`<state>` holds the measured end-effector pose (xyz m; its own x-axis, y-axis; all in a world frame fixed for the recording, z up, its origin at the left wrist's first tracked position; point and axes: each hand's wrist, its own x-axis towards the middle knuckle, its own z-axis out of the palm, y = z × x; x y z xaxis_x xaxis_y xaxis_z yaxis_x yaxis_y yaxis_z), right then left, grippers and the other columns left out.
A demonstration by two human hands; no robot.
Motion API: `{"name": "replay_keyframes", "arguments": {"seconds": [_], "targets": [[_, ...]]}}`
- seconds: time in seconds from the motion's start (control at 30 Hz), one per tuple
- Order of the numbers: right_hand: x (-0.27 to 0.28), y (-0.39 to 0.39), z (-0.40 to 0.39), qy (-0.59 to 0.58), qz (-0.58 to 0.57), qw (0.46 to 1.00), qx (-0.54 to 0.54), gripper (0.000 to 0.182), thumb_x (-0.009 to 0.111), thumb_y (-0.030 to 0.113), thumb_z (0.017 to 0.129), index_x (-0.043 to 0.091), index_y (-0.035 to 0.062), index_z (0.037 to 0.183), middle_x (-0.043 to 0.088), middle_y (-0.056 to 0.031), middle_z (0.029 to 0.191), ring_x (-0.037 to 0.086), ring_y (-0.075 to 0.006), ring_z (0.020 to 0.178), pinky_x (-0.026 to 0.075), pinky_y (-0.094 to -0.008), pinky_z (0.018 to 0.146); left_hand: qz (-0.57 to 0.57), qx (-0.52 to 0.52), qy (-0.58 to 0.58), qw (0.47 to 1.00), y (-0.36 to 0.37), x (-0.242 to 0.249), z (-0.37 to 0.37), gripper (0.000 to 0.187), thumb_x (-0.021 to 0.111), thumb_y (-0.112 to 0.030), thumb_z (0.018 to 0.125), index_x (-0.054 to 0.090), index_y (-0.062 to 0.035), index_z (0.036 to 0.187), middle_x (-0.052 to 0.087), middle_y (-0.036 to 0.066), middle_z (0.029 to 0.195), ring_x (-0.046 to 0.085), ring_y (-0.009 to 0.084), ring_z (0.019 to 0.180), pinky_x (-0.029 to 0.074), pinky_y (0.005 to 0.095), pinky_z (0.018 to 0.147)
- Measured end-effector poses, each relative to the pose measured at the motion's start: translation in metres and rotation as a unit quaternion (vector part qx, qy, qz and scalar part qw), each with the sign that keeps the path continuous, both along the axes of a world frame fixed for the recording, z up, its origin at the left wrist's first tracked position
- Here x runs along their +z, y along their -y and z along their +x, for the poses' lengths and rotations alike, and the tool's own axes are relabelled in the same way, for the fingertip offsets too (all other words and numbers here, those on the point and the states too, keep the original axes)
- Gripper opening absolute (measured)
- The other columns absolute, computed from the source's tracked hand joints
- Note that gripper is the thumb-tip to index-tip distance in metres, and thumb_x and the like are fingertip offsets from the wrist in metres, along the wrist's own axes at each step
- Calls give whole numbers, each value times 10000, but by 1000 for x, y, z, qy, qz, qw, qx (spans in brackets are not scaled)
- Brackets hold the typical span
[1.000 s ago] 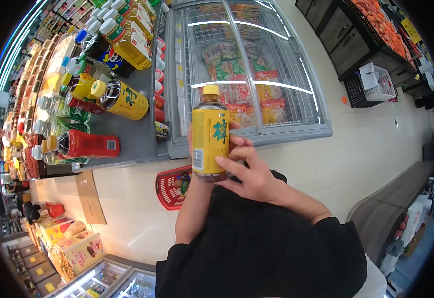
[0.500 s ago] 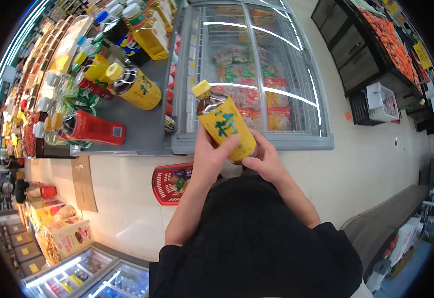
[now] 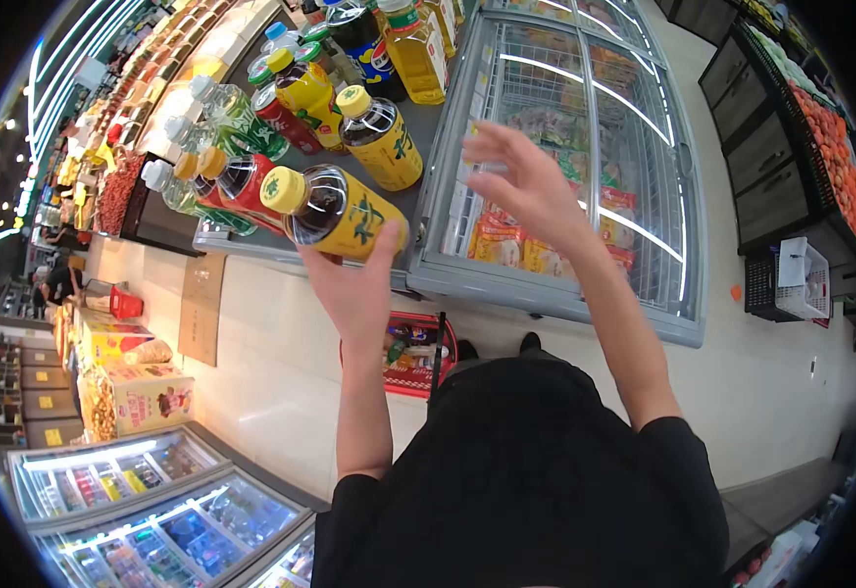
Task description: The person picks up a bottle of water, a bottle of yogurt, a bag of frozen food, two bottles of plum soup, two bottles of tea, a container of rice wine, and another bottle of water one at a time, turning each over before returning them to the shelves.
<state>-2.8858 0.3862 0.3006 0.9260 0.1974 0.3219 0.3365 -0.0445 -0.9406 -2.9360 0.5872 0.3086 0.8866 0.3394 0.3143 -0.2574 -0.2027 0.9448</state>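
My left hand (image 3: pixel 350 289) is wrapped round a bottle of dark tea (image 3: pixel 352 218) with a yellow label and yellow cap. The bottle leans, its cap toward the upper left, over the front edge of the grey counter (image 3: pixel 426 122). A second bottle with the same yellow label (image 3: pixel 389 157) stands just behind it. To its left are bottles with red labels (image 3: pixel 249 186). My right hand (image 3: pixel 521 181) is raised above the glass-topped freezer (image 3: pixel 555 286), fingers apart and holding nothing.
Several more drinks stand at the back, among them a dark cola bottle (image 3: pixel 361 49) and a yellow oil bottle (image 3: pixel 416 59). On the floor sits a red shopping basket (image 3: pixel 410 380) with goods inside. A produce stand (image 3: pixel 771 147) and a white crate (image 3: pixel 803 279) are at the right.
My left hand has carried the tea bottle left, from over the freezer to the counter's edge. The right hand has let go of it and risen, fingers spread. The view has shifted.
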Motion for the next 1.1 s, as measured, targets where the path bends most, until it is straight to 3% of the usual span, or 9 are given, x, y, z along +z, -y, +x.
{"name": "replay_keyframes", "arguments": {"seconds": [0.1, 0.3, 0.33, 0.43, 0.67, 0.73, 0.87, 1.1], "targets": [[23, -21, 34, 66, -77, 994, -31, 659, 651, 288, 819, 356, -8, 1328, 512, -170, 1222, 516, -250, 1123, 431, -354, 936, 30, 37, 12, 999, -8, -18, 22, 617, 773, -95, 696, 419, 21, 1189, 550, 147, 1104, 561, 207, 981, 448, 330, 857], [37, -62, 82, 60, -120, 991, 17, 671, 666, 389, 793, 430, 2, 1288, 550, -161, 1172, 521, -251, 1122, 414, -336, 946, 95, 54, 0, 994, 1, -33, 41, 691, 796, -127, 659, 408, 23, 1210, 537, 160, 1119, 539, 255, 1027, 414, 352, 888], [33, -67, 89, 57, -80, 995, 32, 610, 653, 429, 794, 507, 36, 1237, 589, -132, 1100, 548, -224, 1058, 427, -315, 896, 99, 46, -8, 994, 3, -36, 41, 662, 783, -144, 691, 392, 31, 1197, 521, 159, 1130, 521, 221, 1036, 422, 323, 881], [33, -68, 98, 13, -92, 993, 76, 551, 634, 454, 803, 559, 63, 1185, 610, -96, 1028, 564, -185, 965, 432, -290, 832, 133, 63, -14, 989, 5, -40, 41, 673, 777, -140, 697, 376, 32, 1209, 502, 158, 1157, 509, 221, 1054, 417, 328, 892], [29, -74, 107, 43, -124, 990, 52, 486, 610, 477, 811, 612, 83, 1097, 623, -60, 939, 565, -143, 884, 431, -271, 777, 79, -65, -23, 994, -18, -34, 47, 715, 775, -95, 672, 353, -4, 1242, 517, 135, 1139, 523, 228, 1050, 421, 352, 901], [28, -73, 107, 58, -144, 986, 52, 455, 607, 482, 810, 642, 105, 1063, 635, -52, 921, 572, -142, 861, 434, -277, 763, -74, -158, -80, 981, -27, -35, 50, 649, 741, -42, 697, 373, -18, 1231, 524, 112, 1130, 529, 195, 1034, 444, 330, 885], [31, -69, 104, 51, -108, 990, 72, 440, 601, 483, 811, 658, 116, 1048, 647, -64, 927, 580, -167, 841, 439, -286, 752, -14, -156, -99, 983, -26, -36, 53, 584, 714, -2, 711, 409, -9, 1210, 550, 106, 1101, 553, 186, 997, 465, 311, 858], [34, -64, 109, 51, -162, 982, 80, 465, 606, 489, 804, 658, 93, 1043, 652, -99, 942, 589, -204, 862, 446, -304, 763, -44, -161, -126, 978, -23, -29, 51, 515, 706, 12, 714, 461, 10, 1168, 582, 107, 1060, 578, 182, 959, 476, 305, 838]]}}
